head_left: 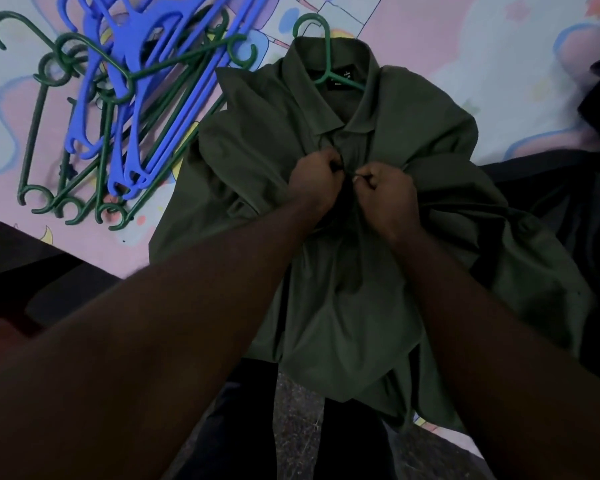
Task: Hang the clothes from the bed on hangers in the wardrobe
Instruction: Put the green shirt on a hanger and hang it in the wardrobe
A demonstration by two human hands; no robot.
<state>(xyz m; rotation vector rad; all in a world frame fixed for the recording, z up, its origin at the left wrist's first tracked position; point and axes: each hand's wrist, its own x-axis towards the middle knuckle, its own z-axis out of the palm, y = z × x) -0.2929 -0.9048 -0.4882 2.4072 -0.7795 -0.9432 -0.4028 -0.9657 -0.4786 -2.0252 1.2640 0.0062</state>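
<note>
On bed edge: shirt lies flat, long axis 12-to-6 o'clock, hanger hook at 12. Left hand and right hand each pinch shirt front just below collar, nearly touching. Likely fastening button. Spare hangers at 10 o'clock, left hand nearer.

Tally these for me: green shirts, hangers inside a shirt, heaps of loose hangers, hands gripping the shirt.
green shirt: 1
hanger in the shirt: 1
heap of loose hangers: 1
hands gripping it: 2, left hand, right hand
Total: 5
</note>
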